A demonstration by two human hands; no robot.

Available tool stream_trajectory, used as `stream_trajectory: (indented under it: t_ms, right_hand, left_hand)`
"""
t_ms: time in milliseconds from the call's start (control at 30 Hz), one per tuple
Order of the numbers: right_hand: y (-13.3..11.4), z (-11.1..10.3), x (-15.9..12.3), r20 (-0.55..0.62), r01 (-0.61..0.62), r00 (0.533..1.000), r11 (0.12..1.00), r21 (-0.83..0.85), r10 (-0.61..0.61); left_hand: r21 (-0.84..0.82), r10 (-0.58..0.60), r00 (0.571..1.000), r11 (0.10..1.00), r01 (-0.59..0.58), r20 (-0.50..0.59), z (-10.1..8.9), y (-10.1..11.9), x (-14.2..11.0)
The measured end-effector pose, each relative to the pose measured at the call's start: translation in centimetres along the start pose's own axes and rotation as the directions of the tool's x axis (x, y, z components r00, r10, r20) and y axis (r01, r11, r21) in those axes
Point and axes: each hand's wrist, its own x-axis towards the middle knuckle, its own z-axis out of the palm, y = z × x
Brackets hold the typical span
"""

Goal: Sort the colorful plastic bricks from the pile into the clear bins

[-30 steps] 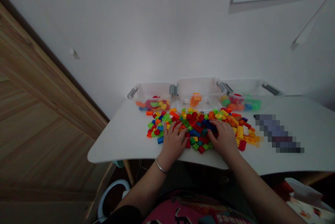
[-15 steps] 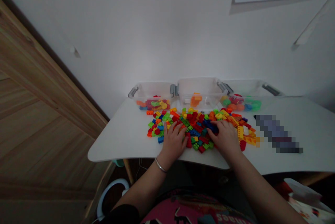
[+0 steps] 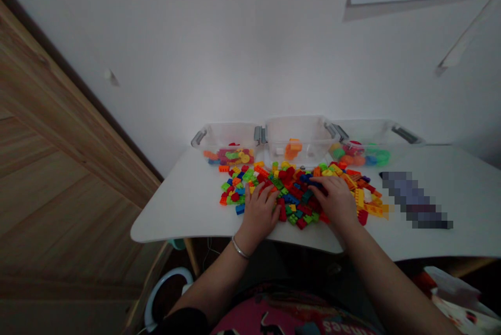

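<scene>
"White table (image 3: 176, 204) against a pale wall (image 3: 195, 37): what's on it?"

"Multicolored toy bricks (image 3: 291, 198), heaped at center, below three clear bins: the left bin (image 3: 233, 132) at the pile's 11 o'clock, the middle bin (image 3: 293, 129) at 12, holding an orange piece (image 3: 293, 149), and the right bin (image 3: 368, 131) at 1."

"Your hands?"

"My left hand (image 3: 260, 210), at 8 o'clock, lies palm down over the bricks, fingers loosely spread. My right hand (image 3: 337, 200), at 4, is half curled, thumb and fingertips close together at a dark blue brick (image 3: 306, 179)."

"Gripped?"

"I cannot tell."
</scene>
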Motion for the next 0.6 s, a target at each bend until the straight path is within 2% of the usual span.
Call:
stream_trajectory:
  t_ms: [167,333,500,600]
  right_hand:
    - [-1.3,-0.1,-0.1,-0.097,0.015,0.995,0.982,0.19,0.003]
    - [-3.4,0.6,-1.3,-0.062,0.095,0.995,0.935,0.342,-0.079]
    - [-4.5,1.3,-2.1,-0.046,0.082,0.997,0.917,0.39,-0.069]
    - [-4.1,1.3,-2.0,-0.004,0.096,0.995,0.932,0.349,-0.101]
  left_hand:
    - [-0.047,-0.011,1.0,0.999,0.01,-0.005,0.0,0.0,0.2]
    - [-0.128,-0.02,0.999,0.992,0.016,-0.036,-0.8,0.3,0.8]
    - [-0.166,0.099,0.995,0.981,-0.101,-0.022,-1.2,0.6,1.4]
    - [-0.162,0.083,0.996,0.983,-0.086,-0.027,-1.2,0.4,1.5]
